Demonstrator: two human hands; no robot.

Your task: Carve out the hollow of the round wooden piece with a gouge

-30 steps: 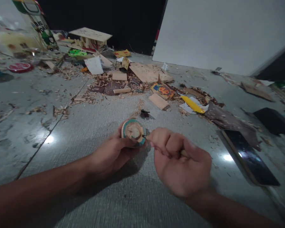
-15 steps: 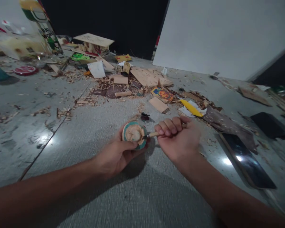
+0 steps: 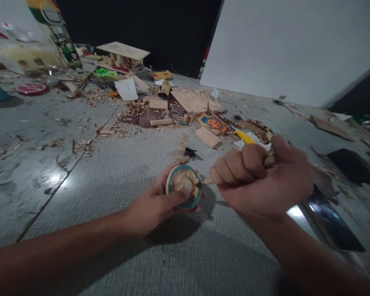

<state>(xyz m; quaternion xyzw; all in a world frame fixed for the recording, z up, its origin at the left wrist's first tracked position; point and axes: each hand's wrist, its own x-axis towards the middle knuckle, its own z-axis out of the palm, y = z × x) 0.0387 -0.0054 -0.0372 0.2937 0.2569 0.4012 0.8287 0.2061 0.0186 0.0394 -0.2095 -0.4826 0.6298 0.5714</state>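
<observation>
A round wooden piece with a teal rim and a rough, carved-out middle rests in my left hand. The fingers wrap under its edge and the thumb presses on its face. My right hand is a fist around the wooden handle of a carving chisel. The tool's dark metal tip meets the right inner side of the round piece's hollow. Most of the handle is hidden inside the fist. Just beyond the wooden piece, a small dark object lies on the floor.
Wood shavings and flat wooden boards lie ahead on the grey floor. To the right are a yellow-handled item, partly behind my right hand, and a phone. A small wooden model stands at the back left, near a red lid.
My right hand has come closer to the camera and shifted right, still holding the chisel. The wooden piece has moved slightly right and down, and my left thumb lies further across its face.
</observation>
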